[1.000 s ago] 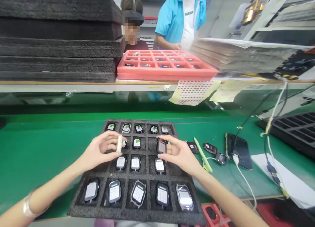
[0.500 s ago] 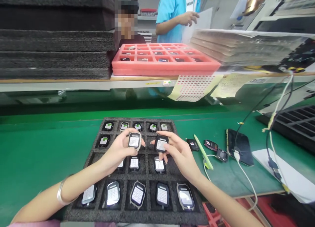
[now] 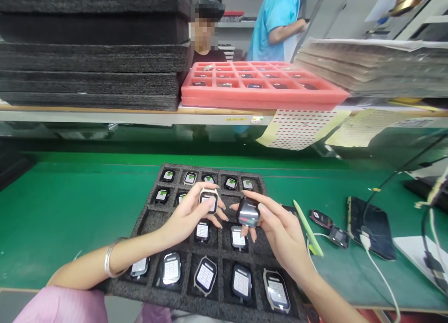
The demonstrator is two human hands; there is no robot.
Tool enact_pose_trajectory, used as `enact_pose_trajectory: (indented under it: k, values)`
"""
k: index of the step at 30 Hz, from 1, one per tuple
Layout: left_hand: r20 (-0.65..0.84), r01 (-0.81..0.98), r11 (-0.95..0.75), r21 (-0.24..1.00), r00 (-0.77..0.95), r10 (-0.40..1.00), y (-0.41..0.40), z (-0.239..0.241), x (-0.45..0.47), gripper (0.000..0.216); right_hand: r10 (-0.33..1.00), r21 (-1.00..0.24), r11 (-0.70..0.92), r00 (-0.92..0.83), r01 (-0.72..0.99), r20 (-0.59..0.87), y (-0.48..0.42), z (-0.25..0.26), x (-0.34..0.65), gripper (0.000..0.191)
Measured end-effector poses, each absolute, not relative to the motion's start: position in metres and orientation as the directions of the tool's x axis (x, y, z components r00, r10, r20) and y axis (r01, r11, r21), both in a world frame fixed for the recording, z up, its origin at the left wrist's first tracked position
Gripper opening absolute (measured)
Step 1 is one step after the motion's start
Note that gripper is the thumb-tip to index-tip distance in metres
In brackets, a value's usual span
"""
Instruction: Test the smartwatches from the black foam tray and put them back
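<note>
My left hand is closed on a silver-framed smartwatch without a strap, its thumb over the lit white screen. A black smartwatch body is gripped at its edges by my right hand; its tilted face looks dark, with a reflection and a small reddish patch. Both watches are held above a black foam tray with square compartments. Inside, the front watches, such as a silver-rimmed watch and a black watch, show white grid screens. Back-row watches, among them a black-cased watch, show partly green screens.
Right of the tray lie a light green pen-like tool, small dark devices and a black phone-like device with a white cable. A shelf above holds a pink foam tray and stacked black foam. Two people are beyond it.
The view has swung left, shifting the scene rightward. My left thumb has come onto the silver watch's screen. The black watch in my right hand has tilted, its lit grid replaced by a dark, reflective face.
</note>
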State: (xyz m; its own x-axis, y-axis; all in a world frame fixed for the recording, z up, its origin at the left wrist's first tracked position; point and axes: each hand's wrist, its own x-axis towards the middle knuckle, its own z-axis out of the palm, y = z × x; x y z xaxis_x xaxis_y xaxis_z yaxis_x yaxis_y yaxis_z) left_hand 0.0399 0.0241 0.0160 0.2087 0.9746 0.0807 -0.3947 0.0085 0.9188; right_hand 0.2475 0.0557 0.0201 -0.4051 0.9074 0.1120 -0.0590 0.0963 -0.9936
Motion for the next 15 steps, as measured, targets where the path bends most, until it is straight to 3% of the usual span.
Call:
enact_pose_trajectory:
  k: [6,15]
  values:
    - [0.090,-0.382,-0.005,0.924,0.207,0.974,0.021,0.021,0.039,0.021,0.900,-0.993,0.117,-0.421,-0.023,0.116,0.050,0.022,0.249,0.033]
    - [0.036,-0.435,0.097,0.895,0.288,0.957,0.004,0.032,0.044,0.039,0.929,-0.993,0.104,-0.350,-0.062,0.119,0.043,0.034,0.247,0.029]
